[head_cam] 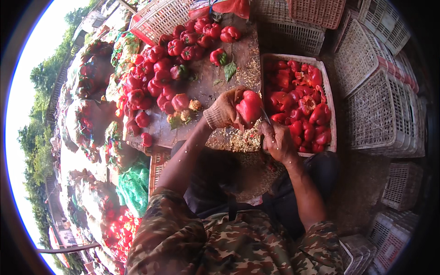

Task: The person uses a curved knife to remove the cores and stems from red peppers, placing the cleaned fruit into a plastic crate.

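Observation:
My left hand (224,108), in an orange knitted work glove, holds a red bell pepper (249,107) above the near right part of a wooden table (209,89). Bare, my right hand (276,139) is closed around a knife, whose narrow blade (266,116) points up at the pepper's right side. Most of the knife's handle is hidden in the fingers. Whole red peppers (161,68) lie heaped on the table's left and far parts. Cut red peppers fill much of a plastic crate (327,103) just right of the table. Pale seeds (245,139) cover the table's near edge below my hands.
Stacked plastic crates (371,120) stand at the right, with others at the far side. A tipped crate (160,24) borders the pepper heap. Net sacks of peppers (91,120) and a green net (133,187) lie at the left. A pepper leaf (230,70) rests on the table.

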`<state>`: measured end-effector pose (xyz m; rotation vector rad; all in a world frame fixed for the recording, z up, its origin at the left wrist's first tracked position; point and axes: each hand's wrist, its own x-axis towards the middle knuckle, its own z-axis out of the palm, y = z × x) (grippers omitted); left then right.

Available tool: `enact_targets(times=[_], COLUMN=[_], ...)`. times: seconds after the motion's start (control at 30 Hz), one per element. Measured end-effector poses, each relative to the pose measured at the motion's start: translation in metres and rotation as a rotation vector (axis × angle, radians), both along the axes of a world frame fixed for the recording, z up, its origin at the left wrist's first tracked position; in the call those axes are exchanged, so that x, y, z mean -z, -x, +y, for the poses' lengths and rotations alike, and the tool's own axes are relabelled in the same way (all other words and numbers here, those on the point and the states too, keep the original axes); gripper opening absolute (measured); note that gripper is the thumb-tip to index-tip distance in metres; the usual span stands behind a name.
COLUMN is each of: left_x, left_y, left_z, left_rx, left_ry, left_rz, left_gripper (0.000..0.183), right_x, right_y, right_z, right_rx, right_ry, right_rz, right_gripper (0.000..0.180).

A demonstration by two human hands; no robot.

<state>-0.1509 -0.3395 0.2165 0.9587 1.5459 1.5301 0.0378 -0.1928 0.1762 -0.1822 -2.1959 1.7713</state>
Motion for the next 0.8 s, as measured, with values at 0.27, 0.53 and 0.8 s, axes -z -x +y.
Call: enact_targets(times=[0.27, 0.53, 0.8], left_x=[-0.028, -0.010, 0.005], left_y=[0.014, -0.034, -0.067], left_z=[-0.002, 0.022, 0.041], left_rx=[-0.085, 0.058, -0.790], left_ry=[0.174, 0.184, 0.259], left_rz=[0.327, -0.105, 0.416], left_gripper=[0.050, 0.129, 0.045], right_x=[0.010, -0.014, -0.005], right_y=[-0.009, 0.001, 0.007], right_z=[0.018, 0.014, 0.010], right_rx=[0.015, -0.083, 0.049], right_ry=[0.263, 0.569, 0.735], right_rz=[-0.020, -0.057, 0.101], right_gripper=[0.040, 0.058, 0.062])
